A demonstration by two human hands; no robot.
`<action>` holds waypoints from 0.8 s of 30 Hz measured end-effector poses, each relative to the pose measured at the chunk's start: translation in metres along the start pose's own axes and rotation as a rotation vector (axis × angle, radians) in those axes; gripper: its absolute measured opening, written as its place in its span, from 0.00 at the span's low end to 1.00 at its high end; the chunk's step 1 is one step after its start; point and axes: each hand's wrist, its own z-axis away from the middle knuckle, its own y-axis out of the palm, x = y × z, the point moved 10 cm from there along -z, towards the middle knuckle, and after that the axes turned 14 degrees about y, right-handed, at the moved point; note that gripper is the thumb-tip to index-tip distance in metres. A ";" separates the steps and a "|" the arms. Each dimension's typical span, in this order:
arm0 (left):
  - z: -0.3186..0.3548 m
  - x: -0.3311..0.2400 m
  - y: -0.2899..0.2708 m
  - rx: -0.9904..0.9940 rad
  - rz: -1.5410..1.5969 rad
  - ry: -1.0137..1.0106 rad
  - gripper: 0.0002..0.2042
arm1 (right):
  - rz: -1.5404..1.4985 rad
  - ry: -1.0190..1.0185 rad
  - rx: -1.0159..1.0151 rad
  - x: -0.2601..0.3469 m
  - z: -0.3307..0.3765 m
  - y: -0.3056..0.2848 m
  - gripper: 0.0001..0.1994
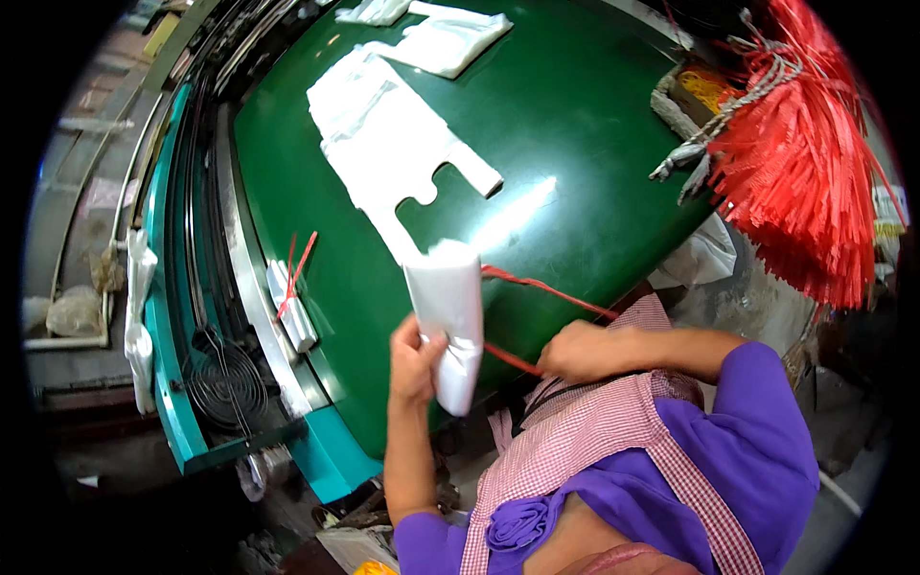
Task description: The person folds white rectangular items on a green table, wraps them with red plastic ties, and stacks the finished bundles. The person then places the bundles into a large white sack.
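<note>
My left hand (pixel 414 362) grips a folded bundle of white plastic bags (pixel 448 297) upright at the near edge of the green table, thumb across its front. My right hand (pixel 580 352) is closed to the right of the bundle, by the apron. A red plastic strip (pixel 546 286) runs from behind the bundle toward that hand. A lower length of red strip ends at its fingers, which hide the rest. Beyond the bundle, a flat stack of white vest-style bags (pixel 388 129) lies on the table, handles toward me.
The green table (pixel 594 134) has a metal rail on its left, where a small bundle tied with red strip (pixel 295 302) rests. More white bags (pixel 446 38) lie at the far side. A thick bunch of red strips (pixel 795 172) hangs at the right. A coiled black part (pixel 225 379) sits lower left.
</note>
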 end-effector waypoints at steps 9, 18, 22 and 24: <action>-0.040 0.021 0.070 0.585 -0.957 0.138 0.14 | -0.715 -0.186 -0.273 -0.003 -0.031 -0.092 0.12; -0.032 0.002 0.035 0.010 -0.502 0.377 0.07 | 0.029 -0.138 -0.682 0.001 -0.023 -0.081 0.11; -0.038 0.033 0.013 -0.166 -0.156 0.145 0.04 | 0.177 -0.375 -0.857 0.035 -0.006 -0.083 0.07; -0.038 0.031 0.019 -0.100 -0.265 0.151 0.04 | 0.240 -0.310 -0.619 0.040 -0.016 -0.068 0.07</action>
